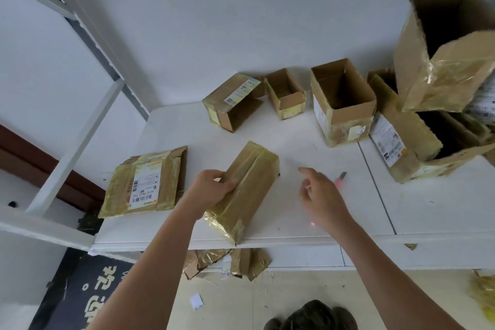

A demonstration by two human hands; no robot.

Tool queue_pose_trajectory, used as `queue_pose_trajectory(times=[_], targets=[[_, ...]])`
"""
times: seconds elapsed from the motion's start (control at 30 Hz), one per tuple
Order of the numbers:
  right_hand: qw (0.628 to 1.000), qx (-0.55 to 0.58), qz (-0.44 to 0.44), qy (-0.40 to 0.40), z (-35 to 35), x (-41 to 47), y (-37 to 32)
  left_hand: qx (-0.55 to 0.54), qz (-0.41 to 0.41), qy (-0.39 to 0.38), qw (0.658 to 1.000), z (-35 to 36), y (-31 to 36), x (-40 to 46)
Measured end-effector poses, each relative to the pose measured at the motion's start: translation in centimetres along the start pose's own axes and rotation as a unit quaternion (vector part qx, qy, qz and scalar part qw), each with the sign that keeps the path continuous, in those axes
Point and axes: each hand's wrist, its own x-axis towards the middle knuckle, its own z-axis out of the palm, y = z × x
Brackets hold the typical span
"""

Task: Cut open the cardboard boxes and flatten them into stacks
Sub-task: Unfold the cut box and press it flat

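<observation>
At 9 o'clock on the white table, a flattened stack of taped cardboard lies with a shipping label facing up. Just right of it, at the table's centre, the left hand grasps the taped box, fingers curled over its left long edge; the box lies tilted, its near end over the table's front edge. At 12 o'clock a small labelled box lies on its side, touching a small open box. The right hand hovers at 3 o'clock from the taped box, fingers loose and spread, grasping nothing; it is motion-blurred. Just beyond its fingers lies a pink utility knife, partly hidden. At 1 o'clock stands 1 tall open box, and at 2 o'clock a heap of large torn boxes. Below the table's front edge, cardboard scraps lie on the floor.
</observation>
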Motion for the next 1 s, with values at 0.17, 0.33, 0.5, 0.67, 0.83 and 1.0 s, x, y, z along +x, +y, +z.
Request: queue_pose_trajectory(times=[0.17,0.33,0.5,0.67,0.83,1.0], targets=[[0.977,0.203,-0.001,-0.058,3.0,0.9,-6.1,-0.056,0.039,-0.001,0.998,0.4,-0.1,-0.8],[0.986,0.165,-0.004,0.022,2.8,2.4,-8.0,-0.096,0.123,0.114,0.981,0.9,0.6,-1.3],[0.980,0.172,0.010,0.102,2.3,3.1,-9.3,-0.070,0.157,0.201,0.964,2.8,0.8,-1.4],[0.983,0.147,0.011,0.113,2.8,3.1,-9.5,-0.051,0.172,0.210,0.961,3.0,0.4,-1.2],[0.983,0.158,0.002,0.091,2.3,3.4,-9.6,-0.090,0.175,0.191,0.962,2.5,-0.2,-1.0],[0.975,0.221,0.012,0.011,0.8,3.7,-9.1,-0.106,0.161,0.183,0.964,1.9,-0.4,-0.6]])
